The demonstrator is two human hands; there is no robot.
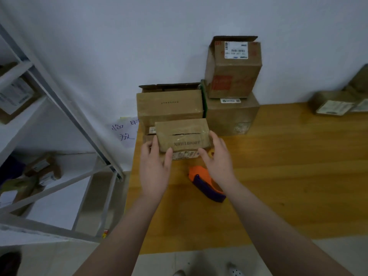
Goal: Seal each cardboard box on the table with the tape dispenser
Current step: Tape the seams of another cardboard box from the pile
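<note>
Head view, wide-angle, facing forward-down, close over table.

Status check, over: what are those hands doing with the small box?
Left hand, right hand grip small box at its ends. Top seam open. Tape dispenser idle on table beneath right wrist.

We are looking at what seems to be a parcel storeroom or mailroom. A wooden table is standing against a bare white wall. Cardboard boxes are piling up along the table's far edge, some carrying printed barcode labels. Flat labelled packets are lying at its far right corner. An orange and purple tape dispenser is lying on the table near its left side. Left of the table, a grey metal shelving rack is holding more labelled parcels. A handwritten paper notice is hanging on the wall just off the table's far left corner.
</note>
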